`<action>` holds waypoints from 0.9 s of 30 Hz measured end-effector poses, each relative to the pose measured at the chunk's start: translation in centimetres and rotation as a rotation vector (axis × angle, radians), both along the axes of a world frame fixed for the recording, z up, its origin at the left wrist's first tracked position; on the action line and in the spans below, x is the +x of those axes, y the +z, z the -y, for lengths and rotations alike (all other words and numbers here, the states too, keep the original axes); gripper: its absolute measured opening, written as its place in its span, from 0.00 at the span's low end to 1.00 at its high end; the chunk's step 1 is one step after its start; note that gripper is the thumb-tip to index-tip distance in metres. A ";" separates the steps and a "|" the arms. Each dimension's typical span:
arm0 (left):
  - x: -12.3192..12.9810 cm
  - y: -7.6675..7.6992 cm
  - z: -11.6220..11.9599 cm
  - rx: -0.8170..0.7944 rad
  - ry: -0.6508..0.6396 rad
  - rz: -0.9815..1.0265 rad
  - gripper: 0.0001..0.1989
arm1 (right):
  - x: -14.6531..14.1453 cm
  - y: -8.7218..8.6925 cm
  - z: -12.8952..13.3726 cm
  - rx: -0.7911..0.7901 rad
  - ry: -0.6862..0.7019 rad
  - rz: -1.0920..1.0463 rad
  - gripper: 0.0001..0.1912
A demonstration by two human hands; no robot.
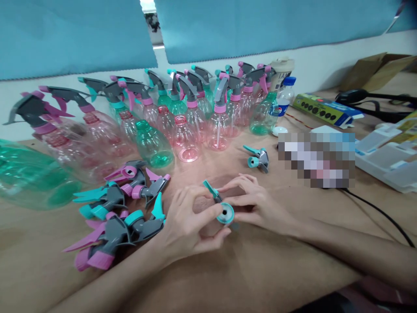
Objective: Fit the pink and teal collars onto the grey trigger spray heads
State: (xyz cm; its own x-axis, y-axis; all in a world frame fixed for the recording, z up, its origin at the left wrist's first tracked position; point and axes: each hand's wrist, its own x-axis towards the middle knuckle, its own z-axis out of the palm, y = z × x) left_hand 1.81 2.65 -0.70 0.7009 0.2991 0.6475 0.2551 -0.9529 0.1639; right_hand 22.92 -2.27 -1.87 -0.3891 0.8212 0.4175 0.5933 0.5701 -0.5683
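Between my two hands is a teal and grey trigger spray head, its round collar opening turned toward me. The thumb and fingers of my left hand grip it from the left. From the other side, the fingertips of my right hand pinch it too. A second teal spray head lies on the table beyond my right hand. Left of my left hand is a pile of loose pink and teal spray heads. Behind stand open-necked bottles, among them a pink bottle and a green bottle.
Several bottles with spray heads fitted, such as a pink one, stand along the back. A large green bottle lies at far left. On the right are a Pepsi bottle, a yellow-blue box, a plastic tray and a black cable.
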 end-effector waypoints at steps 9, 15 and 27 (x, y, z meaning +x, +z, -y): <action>0.3 0.5 0.9 -0.166 -0.151 -0.029 0.10 | 0.0 -0.2 -0.1 -0.003 0.009 0.022 0.13; 0.2 0.4 0.8 -0.168 0.020 0.027 0.08 | 0.0 0.0 -0.1 -0.021 -0.009 0.029 0.12; 0.5 0.2 0.9 -0.200 -0.036 -0.053 0.13 | 0.1 -0.2 -0.4 -0.019 -0.017 0.008 0.13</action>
